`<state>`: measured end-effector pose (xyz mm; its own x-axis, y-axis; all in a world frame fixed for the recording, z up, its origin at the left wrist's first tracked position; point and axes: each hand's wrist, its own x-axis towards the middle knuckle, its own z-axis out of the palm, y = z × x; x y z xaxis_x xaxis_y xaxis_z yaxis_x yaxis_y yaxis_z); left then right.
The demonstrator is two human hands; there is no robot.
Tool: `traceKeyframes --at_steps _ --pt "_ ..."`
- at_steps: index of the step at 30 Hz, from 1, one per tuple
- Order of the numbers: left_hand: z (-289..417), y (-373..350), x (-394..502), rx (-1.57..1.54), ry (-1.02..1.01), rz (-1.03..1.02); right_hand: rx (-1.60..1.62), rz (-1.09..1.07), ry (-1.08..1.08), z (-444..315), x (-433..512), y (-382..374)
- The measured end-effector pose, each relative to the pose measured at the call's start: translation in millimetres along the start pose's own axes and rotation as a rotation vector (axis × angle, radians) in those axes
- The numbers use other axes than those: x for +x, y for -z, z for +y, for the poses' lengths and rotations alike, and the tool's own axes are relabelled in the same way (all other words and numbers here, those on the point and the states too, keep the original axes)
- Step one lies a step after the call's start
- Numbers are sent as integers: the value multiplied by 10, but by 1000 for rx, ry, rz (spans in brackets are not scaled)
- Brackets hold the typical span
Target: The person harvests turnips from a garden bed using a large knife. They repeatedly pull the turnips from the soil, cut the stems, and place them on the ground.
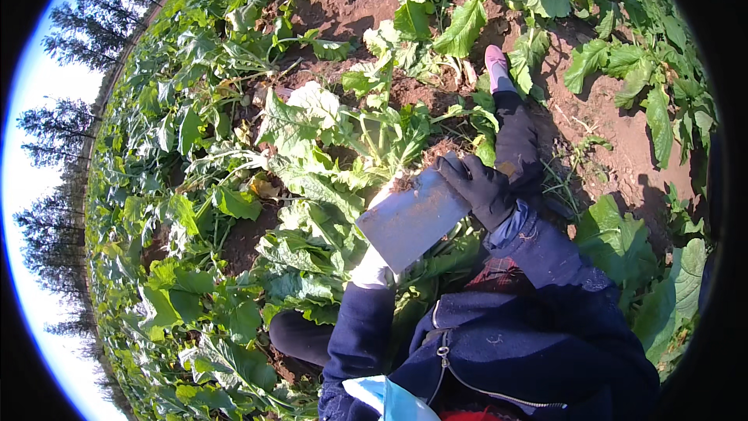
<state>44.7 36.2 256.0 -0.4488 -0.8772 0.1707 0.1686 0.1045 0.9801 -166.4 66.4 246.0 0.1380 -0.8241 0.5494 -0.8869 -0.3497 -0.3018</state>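
My right hand [476,187], in a black glove, grips the upper right end of a broad, soil-flecked metal blade [412,219], like a cleaver; its handle is not visible. My left hand [372,269], in a white glove, lies beneath the blade, which hides most of it and whatever it holds. A pale surface shows beyond the blade's left edge; I cannot tell whether it is glove or root. Brown fibrous roots with soil [441,151] lie at the blade's upper end. Large green leaves [315,204] of a leafy root crop surround both hands.
Leafy crop rows [193,187] spread to the left and upper right. Reddish-brown soil [608,123] shows to the right. My outstretched leg ends in a pink shoe [496,61] among the leaves. My other knee [301,336] is bent at lower left. Trees stand along the field's edge.
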Motion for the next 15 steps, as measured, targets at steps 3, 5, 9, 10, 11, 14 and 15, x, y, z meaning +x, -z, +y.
traceKeyframes --at_steps 3,5,9,10,11,14,15 --pt "-57 36 66 210 -79 176 538 -43 -326 82 33 -138" --pt "-124 69 96 376 -172 195 328 -57 -223 90 -89 -111" --pt "-263 115 117 845 -343 223 630 -279 -197 48 -262 -1" --pt "-281 111 106 750 -290 204 705 -288 -347 54 -264 25" --pt "-276 119 91 479 -203 131 807 -308 -510 61 -256 50" --pt "-169 147 114 489 -129 93 1044 -346 -949 64 -217 131" --pt "-106 165 144 785 -291 24 987 -351 -908 58 -203 158"
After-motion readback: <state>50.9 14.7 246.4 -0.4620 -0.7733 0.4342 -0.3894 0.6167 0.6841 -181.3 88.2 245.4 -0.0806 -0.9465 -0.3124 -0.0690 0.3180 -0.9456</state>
